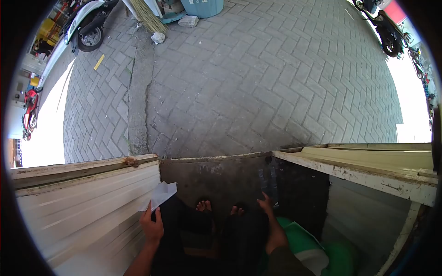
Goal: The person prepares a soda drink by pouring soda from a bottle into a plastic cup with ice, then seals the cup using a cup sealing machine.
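Observation:
A creased white sheet of paper [161,193] stands up from my left hand [153,224], pinched at its lower edge between thumb and fingers. It is beside the white ribbed panel on the left, above my dark-clothed left leg. My right hand [265,204] hovers near my right knee with fingertips apart and nothing visible in it. To the right of that forearm is a green object with a white part [311,257], blurred and partly covered by my sleeve. My bare feet [204,206] rest on the dark floor between the hands.
White ribbed panels [92,198] flank me, with a worn wooden ledge [359,172] at right. Beyond the floor's front edge lies grey brick paving [258,83]. A straw broom [145,16], a blue tub [202,7] and parked motorbikes [90,34] stand farther out.

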The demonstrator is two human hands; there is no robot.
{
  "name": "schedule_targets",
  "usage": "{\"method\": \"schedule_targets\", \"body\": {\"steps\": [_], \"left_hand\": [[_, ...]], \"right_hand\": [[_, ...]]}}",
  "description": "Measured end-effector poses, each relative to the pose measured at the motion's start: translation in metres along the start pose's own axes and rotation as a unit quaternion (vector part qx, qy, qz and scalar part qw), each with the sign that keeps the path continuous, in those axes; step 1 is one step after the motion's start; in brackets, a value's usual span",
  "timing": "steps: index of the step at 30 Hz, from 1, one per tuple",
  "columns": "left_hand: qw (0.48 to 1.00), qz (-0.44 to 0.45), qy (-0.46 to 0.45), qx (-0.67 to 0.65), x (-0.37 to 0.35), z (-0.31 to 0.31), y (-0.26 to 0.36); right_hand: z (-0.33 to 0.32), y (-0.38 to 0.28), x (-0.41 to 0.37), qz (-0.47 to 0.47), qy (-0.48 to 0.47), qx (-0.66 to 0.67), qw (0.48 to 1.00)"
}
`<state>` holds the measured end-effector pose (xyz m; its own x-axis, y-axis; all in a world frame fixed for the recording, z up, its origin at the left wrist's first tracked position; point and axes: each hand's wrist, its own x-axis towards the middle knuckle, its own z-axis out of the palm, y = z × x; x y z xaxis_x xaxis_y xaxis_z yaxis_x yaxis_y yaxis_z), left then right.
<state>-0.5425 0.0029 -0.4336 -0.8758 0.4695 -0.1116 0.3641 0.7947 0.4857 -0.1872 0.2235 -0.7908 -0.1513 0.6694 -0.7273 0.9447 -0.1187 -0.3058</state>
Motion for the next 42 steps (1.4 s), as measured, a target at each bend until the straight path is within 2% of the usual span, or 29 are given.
{"method": "schedule_targets", "body": {"steps": [1, 2, 3, 4, 6, 7, 9, 10, 12, 13, 15, 16, 18, 19, 21, 25, 27, 30, 34, 36, 37, 39, 40, 42], "left_hand": [[1.0, 0.02, 0.011, -0.012, 0.003, 0.0, -0.003], [1.0, 0.018, 0.015, -0.006, 0.002, -0.001, -0.004], [1.0, -0.003, 0.011, 0.016, 0.002, -0.001, -0.004], [0.999, -0.023, 0.001, 0.039, 0.001, -0.003, -0.004], [0.998, -0.039, -0.007, 0.043, 0.005, -0.003, 0.0], [0.997, -0.057, -0.016, 0.043, 0.002, -0.005, 0.002], [0.998, -0.057, -0.023, 0.034, 0.006, -0.003, 0.006], [0.997, -0.059, -0.031, 0.031, 0.002, -0.005, 0.007], [0.998, -0.043, -0.032, 0.021, -0.001, -0.003, 0.005], [0.999, -0.025, -0.023, 0.016, 0.0, 0.0, 0.003], [1.0, -0.014, -0.015, 0.009, 0.003, 0.006, 0.0], [1.0, -0.009, -0.005, 0.008, 0.002, 0.008, -0.003], [1.0, -0.006, -0.001, 0.0, 0.007, 0.016, -0.006], [1.0, -0.006, 0.008, -0.005, 0.008, 0.022, -0.008], [1.0, -0.004, 0.015, -0.016, 0.015, 0.032, -0.01], [0.999, 0.017, 0.044, -0.025, 0.025, 0.05, -0.012], [0.999, 0.018, 0.035, -0.036, 0.027, 0.051, -0.013], [0.999, 0.01, 0.019, -0.029, 0.028, 0.049, -0.011], [0.999, 0.02, -0.001, -0.032, 0.022, 0.033, -0.006], [1.0, 0.002, -0.009, -0.023, 0.015, 0.025, 0.002], [1.0, -0.014, -0.018, -0.012, 0.011, 0.021, 0.005], [0.999, -0.003, -0.009, -0.033, 0.002, 0.016, 0.007], [0.999, 0.01, 0.001, -0.051, -0.002, 0.014, 0.007], [0.999, -0.004, -0.012, -0.043, -0.012, 0.003, 0.009]], "right_hand": [[0.002, -0.006, 0.007, -0.009, 0.0, 0.003, 1.0], [0.005, -0.003, 0.008, 0.029, 0.013, 0.03, 0.999], [0.009, -0.004, 0.013, 0.065, 0.026, 0.058, 0.996], [0.025, 0.005, 0.023, 0.067, 0.02, 0.06, 0.996], [0.051, 0.029, 0.043, 0.075, 0.074, 0.127, 0.986], [0.048, 0.032, 0.029, 0.083, 0.073, 0.12, 0.987], [0.047, 0.013, 0.025, -0.009, 0.143, -0.049, 0.988], [0.052, 0.02, 0.022, -0.005, 0.144, -0.055, 0.988], [0.063, 0.04, 0.033, -0.063, 0.195, -0.077, 0.976], [0.05, 0.032, 0.032, -0.062, 0.202, -0.079, 0.974], [0.017, 0.009, 0.023, -0.012, 0.18, 0.032, 0.983], [0.009, -0.002, 0.022, -0.008, 0.182, 0.03, 0.983], [-0.004, -0.021, 0.031, -0.053, 0.239, 0.031, 0.969], [-0.009, -0.027, 0.039, -0.053, 0.241, 0.027, 0.969], [-0.014, -0.037, 0.054, -0.115, 0.25, 0.08, 0.958], [-0.02, -0.032, 0.07, -0.109, 0.258, 0.033, 0.959], [-0.029, -0.035, 0.07, -0.112, 0.178, 0.038, 0.977], [-0.031, -0.031, 0.079, -0.123, 0.161, -0.024, 0.979], [-0.053, -0.043, 0.05, -0.16, 0.221, 0.002, 0.962], [-0.058, -0.039, 0.04, -0.204, 0.27, 0.062, 0.939], [-0.067, -0.045, 0.028, -0.204, 0.272, 0.059, 0.938], [-0.088, -0.066, -0.008, -0.17, 0.237, 0.193, 0.937], [-0.1, -0.079, -0.026, -0.172, 0.241, 0.192, 0.936], [-0.124, -0.108, -0.067, -0.237, 0.319, 0.173, 0.901]]}}
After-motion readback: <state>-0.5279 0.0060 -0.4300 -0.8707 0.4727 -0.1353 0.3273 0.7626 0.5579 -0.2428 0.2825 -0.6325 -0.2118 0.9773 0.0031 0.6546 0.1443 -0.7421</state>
